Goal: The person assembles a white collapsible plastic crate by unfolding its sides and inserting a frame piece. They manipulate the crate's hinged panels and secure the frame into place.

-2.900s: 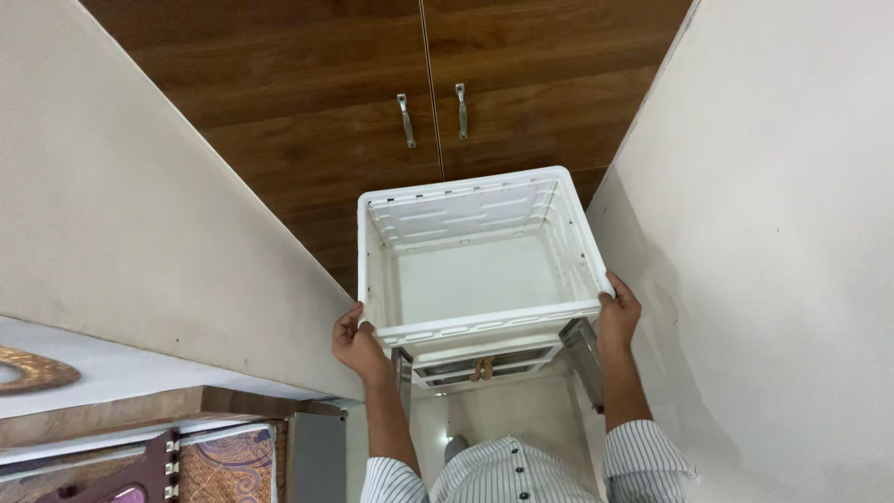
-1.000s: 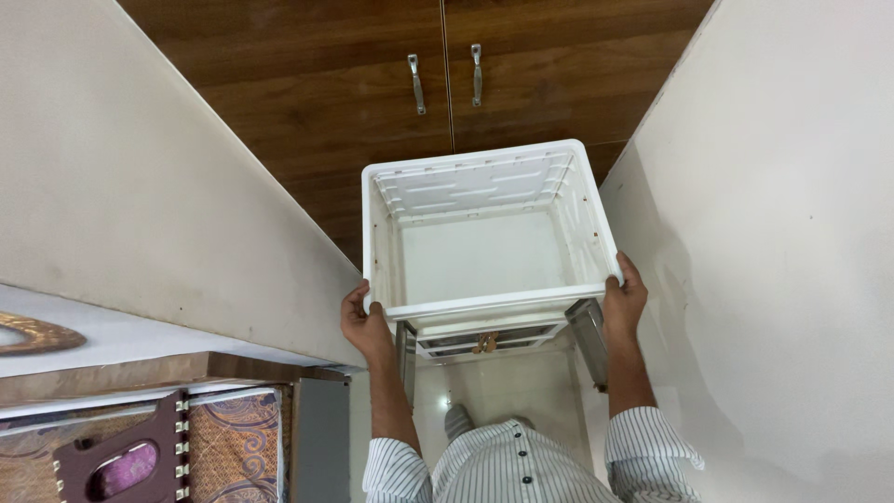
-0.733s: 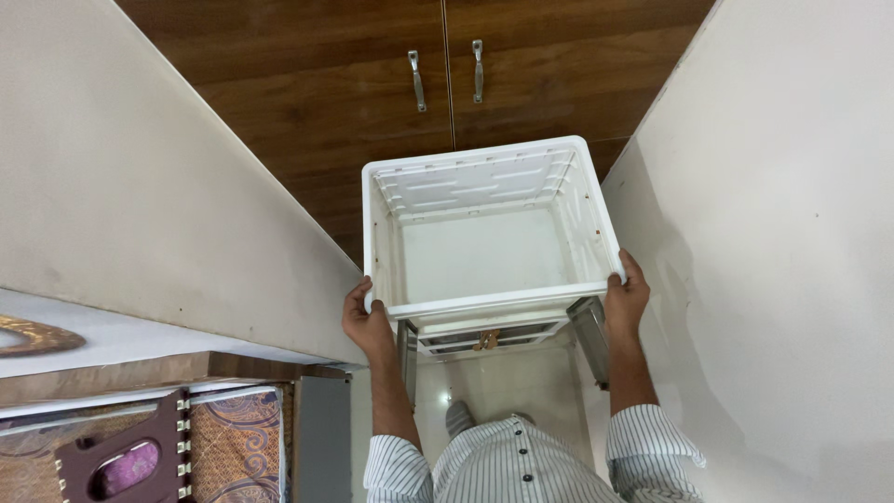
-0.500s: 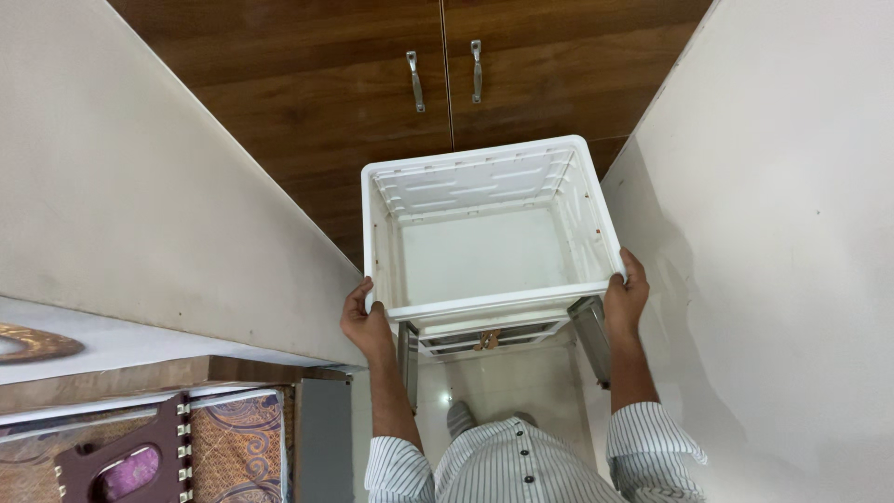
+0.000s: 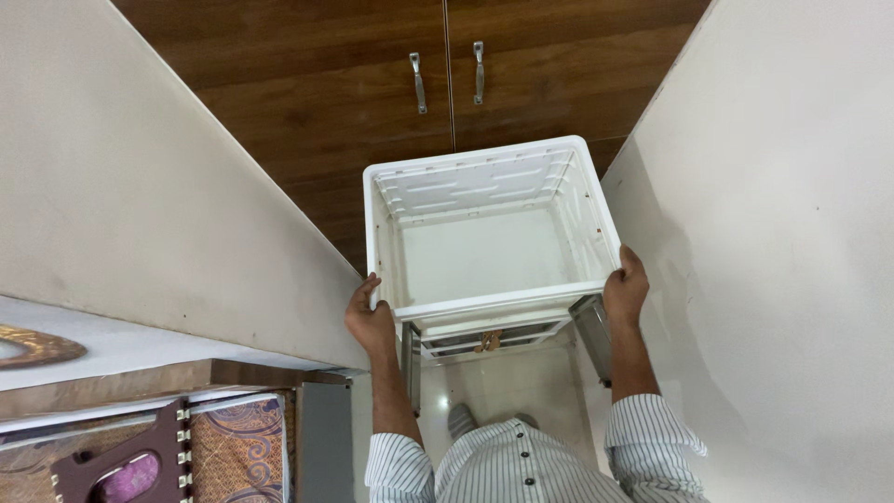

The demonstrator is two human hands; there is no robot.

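**Item: white plastic crate, held up in both hands**

- Crate: white, square, open-topped, ribbed walls, nothing inside. I see it at centre frame, held up in a narrow gap between two pale walls, its far edge close to the cupboard.
- Left hand: at lower centre-left, on the crate's near left corner. Fingers are curled onto the rim, gripping it.
- Right hand: at centre-right, on the near right corner. Fingers are closed around the rim and side wall, gripping.
- Cupboard doors: dark wood, top of frame, shut, with two metal handles side by side at the seam.
- Under the crate: a second white tray-like part and metal rails; I cannot tell whether the crate touches them.
- Walls: left wall, right wall, both close to the crate's sides.
- Lower left of frame: patterned cloth and a brown plastic stool.
- Lower centre: striped shirt, pale floor below.

Risks, as I judge them: both grips sit on the near edge only, so the far end could dip and the crate tip out of the fingers. The right wall is close; a sideways shift could pinch the right hand's knuckles or scrape the wall. The rails beneath could snag the crate's base.
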